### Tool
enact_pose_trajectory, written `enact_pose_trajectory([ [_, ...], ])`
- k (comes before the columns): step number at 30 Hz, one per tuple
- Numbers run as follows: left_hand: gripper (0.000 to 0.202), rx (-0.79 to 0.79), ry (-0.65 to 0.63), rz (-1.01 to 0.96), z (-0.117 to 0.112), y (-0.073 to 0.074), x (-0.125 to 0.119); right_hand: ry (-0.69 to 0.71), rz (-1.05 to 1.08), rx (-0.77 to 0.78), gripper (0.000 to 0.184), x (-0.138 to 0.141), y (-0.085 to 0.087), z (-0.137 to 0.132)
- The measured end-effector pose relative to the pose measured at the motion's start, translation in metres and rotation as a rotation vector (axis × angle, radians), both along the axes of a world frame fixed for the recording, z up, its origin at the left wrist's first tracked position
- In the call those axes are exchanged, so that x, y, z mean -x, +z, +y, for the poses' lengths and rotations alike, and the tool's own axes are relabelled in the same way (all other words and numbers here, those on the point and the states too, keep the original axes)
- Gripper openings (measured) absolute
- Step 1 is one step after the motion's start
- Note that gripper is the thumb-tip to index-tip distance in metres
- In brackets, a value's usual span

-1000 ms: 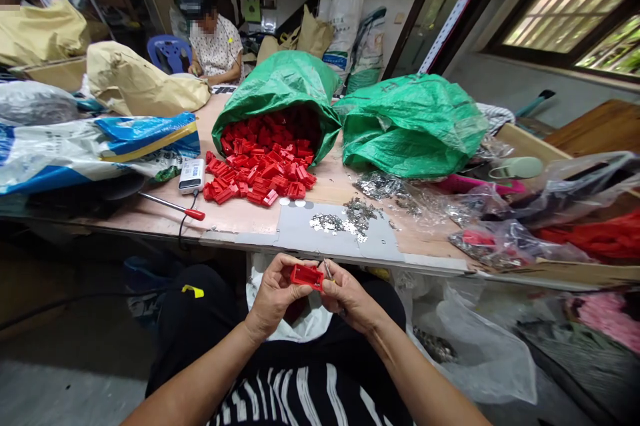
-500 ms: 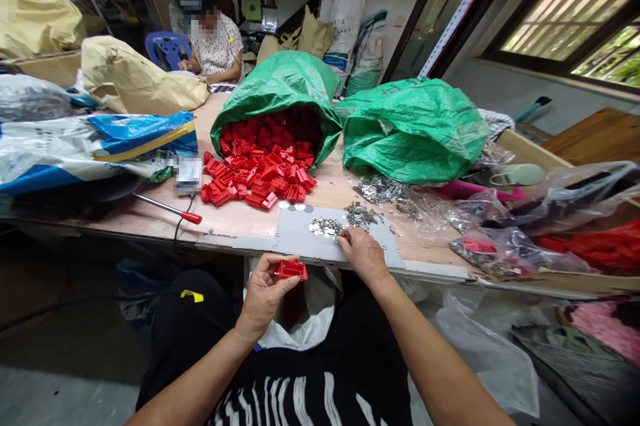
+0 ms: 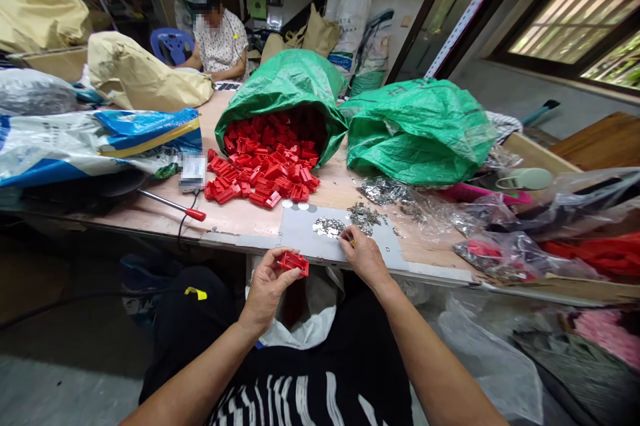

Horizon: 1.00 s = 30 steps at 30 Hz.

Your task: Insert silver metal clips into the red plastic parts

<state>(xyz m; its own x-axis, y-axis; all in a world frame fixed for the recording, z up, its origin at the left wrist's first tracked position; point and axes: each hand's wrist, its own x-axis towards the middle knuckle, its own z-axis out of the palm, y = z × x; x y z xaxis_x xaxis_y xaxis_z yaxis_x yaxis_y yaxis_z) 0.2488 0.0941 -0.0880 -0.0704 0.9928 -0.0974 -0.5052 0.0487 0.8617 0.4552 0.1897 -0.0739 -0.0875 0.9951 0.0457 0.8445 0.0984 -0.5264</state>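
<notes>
In front of the table edge my left hand (image 3: pixel 264 289) is closed on a red plastic housing (image 3: pixel 294 263), held between thumb and fingers with its hollow side partly showing. My right hand (image 3: pixel 365 254) rests at the grey sheet (image 3: pixel 297 239), its fingertips pinched together. Something tiny and yellowish shows at those fingertips, too small to name. Just beyond them lies a pile of small shiny metal pieces (image 3: pixel 329 227), with a darker heap of small metal parts (image 3: pixel 365 216) behind it. Many similar red housings (image 3: pixel 260 176) spill from a green sack (image 3: pixel 287 83).
A second green sack (image 3: pixel 420 133) stands to the right, near clear bags of parts (image 3: pixel 505 256). At left a lever with a red grip (image 3: pixel 195 214) sticks out by a small white box (image 3: pixel 193 173). An open white bag (image 3: pixel 320 326) hangs below the table edge. Another person (image 3: pixel 220 43) sits across.
The red housing has turned and tilted slightly in my left hand. My right fingertips have shifted a little at the metal pieces, and a yellowish bit now shows there. The view has moved slightly.
</notes>
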Motion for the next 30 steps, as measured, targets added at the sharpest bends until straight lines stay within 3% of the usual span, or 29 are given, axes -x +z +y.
enact_pose_trajectory([
  [3,0.048,0.007,-0.014,-0.015,0.001,0.002,0.0,0.084,0.367,0.108,0.022,0.003,0.007,-0.008],
  [7,0.052,-0.023,-0.03,0.02,0.002,0.004,0.0,0.213,0.754,0.445,0.038,0.018,0.024,-0.03],
  [11,0.05,-0.054,-0.064,0.069,0.0,0.008,-0.002,0.271,0.786,0.484,0.038,0.034,0.033,-0.05],
  [19,0.045,-0.092,-0.145,0.191,-0.004,0.016,-0.003,0.28,0.813,0.425,0.038,0.043,0.024,-0.058],
  [30,0.048,0.011,-0.148,-0.125,-0.001,0.011,-0.007,0.278,0.898,0.515,0.037,0.032,0.026,-0.062],
])
